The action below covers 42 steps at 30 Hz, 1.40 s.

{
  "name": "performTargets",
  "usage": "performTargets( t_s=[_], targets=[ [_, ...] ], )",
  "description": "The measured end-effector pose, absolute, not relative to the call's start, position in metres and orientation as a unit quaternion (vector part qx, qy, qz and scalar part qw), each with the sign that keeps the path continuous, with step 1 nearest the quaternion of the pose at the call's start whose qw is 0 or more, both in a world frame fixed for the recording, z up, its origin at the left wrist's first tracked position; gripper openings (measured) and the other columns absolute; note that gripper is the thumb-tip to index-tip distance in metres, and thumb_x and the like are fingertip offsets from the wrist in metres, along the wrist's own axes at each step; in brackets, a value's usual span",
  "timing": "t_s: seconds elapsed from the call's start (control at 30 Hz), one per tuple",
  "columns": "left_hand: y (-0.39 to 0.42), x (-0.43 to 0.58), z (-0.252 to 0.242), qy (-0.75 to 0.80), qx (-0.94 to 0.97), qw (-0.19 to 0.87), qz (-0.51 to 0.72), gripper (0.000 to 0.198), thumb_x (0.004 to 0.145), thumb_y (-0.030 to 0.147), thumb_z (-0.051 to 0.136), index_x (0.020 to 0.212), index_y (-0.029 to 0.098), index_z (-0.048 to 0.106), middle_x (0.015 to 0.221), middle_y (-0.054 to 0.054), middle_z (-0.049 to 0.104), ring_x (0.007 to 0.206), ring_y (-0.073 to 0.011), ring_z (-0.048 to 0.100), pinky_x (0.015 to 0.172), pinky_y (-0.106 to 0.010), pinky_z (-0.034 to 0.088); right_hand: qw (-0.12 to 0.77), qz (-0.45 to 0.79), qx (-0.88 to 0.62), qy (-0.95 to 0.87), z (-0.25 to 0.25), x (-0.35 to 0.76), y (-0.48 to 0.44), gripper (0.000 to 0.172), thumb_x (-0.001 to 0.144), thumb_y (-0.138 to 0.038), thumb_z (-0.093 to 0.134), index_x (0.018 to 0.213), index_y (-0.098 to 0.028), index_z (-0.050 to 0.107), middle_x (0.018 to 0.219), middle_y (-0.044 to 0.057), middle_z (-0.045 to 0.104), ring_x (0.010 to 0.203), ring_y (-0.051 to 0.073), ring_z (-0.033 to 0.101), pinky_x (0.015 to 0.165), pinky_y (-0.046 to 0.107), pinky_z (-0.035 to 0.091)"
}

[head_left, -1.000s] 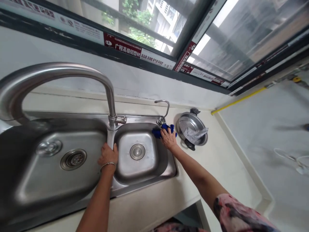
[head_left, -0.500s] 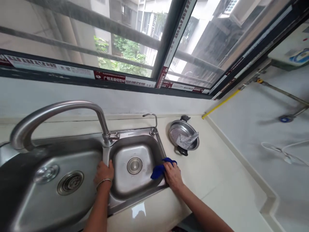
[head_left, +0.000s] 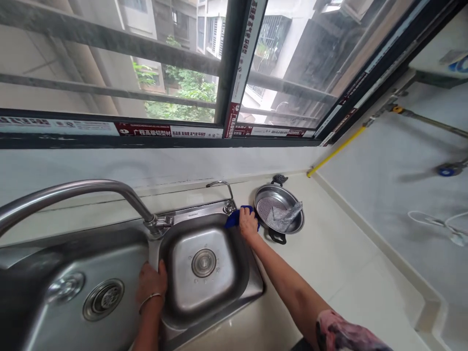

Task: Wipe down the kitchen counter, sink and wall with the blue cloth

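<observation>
Your right hand (head_left: 247,223) presses the blue cloth (head_left: 231,220) at the far-right corner of the sink (head_left: 204,210), well apart from your left hand (head_left: 151,283) gripping the divider (head_left: 153,249).

right hand (head_left: 247,223) on blue cloth (head_left: 232,219), sink (head_left: 241,258) rim
</observation>
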<state>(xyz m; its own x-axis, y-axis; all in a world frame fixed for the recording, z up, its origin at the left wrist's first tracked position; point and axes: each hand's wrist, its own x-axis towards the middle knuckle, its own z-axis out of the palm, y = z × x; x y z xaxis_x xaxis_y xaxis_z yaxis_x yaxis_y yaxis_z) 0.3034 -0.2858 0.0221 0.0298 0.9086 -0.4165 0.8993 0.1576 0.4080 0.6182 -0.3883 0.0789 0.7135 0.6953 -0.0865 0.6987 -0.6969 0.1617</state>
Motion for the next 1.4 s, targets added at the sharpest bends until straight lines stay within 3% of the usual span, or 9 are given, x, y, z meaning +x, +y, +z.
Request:
performTargets(
  t_s=[0.2,0.47,0.6,0.8,1.0,1.13,1.23,1.4],
  targets=[
    [-0.285,0.305,0.027,0.706,0.633,0.318,0.0,0.068,0.101,0.054,0.024,0.141,0.004,0.048,0.138,-0.031,0.061,0.118,-0.0488,0.067,0.094,-0.06,0.057,0.088,-0.022,0.887,0.453,0.084,0.653,-0.348,0.044,0.101,-0.01,0.042,0.141,-0.023,0.054,0.143,0.016,0.055,0.123,0.029,0.053,0.095,0.043,0.053],
    [-0.286,0.31,0.026,0.72,0.612,0.327,-0.009,0.07,0.102,0.053,0.027,0.15,0.004,0.039,0.149,-0.03,0.054,0.126,-0.0499,0.062,0.102,-0.064,0.053,0.041,-0.068,0.82,0.567,0.083,0.709,-0.314,0.055,0.096,-0.012,0.047,0.148,-0.027,0.058,0.156,0.006,0.052,0.129,0.03,0.046,0.102,0.041,0.046],
    [-0.287,0.309,0.02,0.729,0.61,0.311,0.003,0.073,0.101,0.058,0.026,0.15,0.006,0.041,0.148,-0.03,0.056,0.122,-0.0507,0.064,0.1,-0.066,0.053,0.038,-0.069,0.82,0.566,0.08,0.709,-0.314,0.05,0.099,-0.016,0.047,0.144,-0.03,0.063,0.155,0.005,0.053,0.131,0.031,0.044,0.101,0.041,0.047],
    [-0.285,0.306,0.016,0.715,0.622,0.319,0.01,0.074,0.102,0.058,0.023,0.148,0.004,0.042,0.147,-0.031,0.055,0.122,-0.0507,0.064,0.1,-0.064,0.054,0.042,-0.079,0.85,0.519,0.088,0.691,-0.341,0.042,0.105,-0.025,0.043,0.144,-0.025,0.06,0.149,0.008,0.054,0.126,0.028,0.05,0.097,0.035,0.051],
    [-0.281,0.303,0.003,0.703,0.637,0.315,0.022,0.075,0.102,0.059,0.018,0.141,0.003,0.048,0.137,-0.033,0.061,0.114,-0.0482,0.069,0.093,-0.061,0.057,0.07,-0.051,0.857,0.507,0.081,0.64,-0.392,0.037,0.101,-0.028,0.05,0.136,-0.023,0.061,0.143,0.014,0.053,0.124,0.03,0.049,0.086,0.036,0.056],
    [-0.279,0.302,0.001,0.699,0.647,0.304,0.035,0.07,0.102,0.056,0.021,0.137,0.005,0.052,0.134,-0.031,0.064,0.114,-0.0449,0.07,0.091,-0.057,0.058,0.099,-0.059,0.828,0.549,0.069,0.609,-0.441,0.03,0.097,-0.03,0.057,0.125,-0.023,0.065,0.138,0.013,0.056,0.124,0.032,0.048,0.087,0.04,0.055],
    [-0.277,0.298,0.004,0.693,0.656,0.297,0.033,0.066,0.102,0.055,0.026,0.132,0.004,0.056,0.13,-0.031,0.067,0.108,-0.044,0.072,0.087,-0.055,0.06,0.052,-0.073,0.811,0.579,0.063,0.604,-0.484,0.032,0.094,-0.03,0.061,0.125,-0.025,0.067,0.136,0.011,0.059,0.122,0.031,0.05,0.089,0.039,0.052],
    [-0.285,0.293,0.006,0.677,0.684,0.269,0.036,0.056,0.101,0.04,0.034,0.124,-0.003,0.06,0.116,-0.033,0.072,0.103,-0.0439,0.074,0.085,-0.055,0.061,-0.132,-0.015,0.799,0.587,0.038,0.611,-0.544,0.033,0.092,-0.027,0.061,0.124,-0.026,0.069,0.132,0.009,0.063,0.11,0.026,0.055,0.091,0.038,0.05]
  ],
)
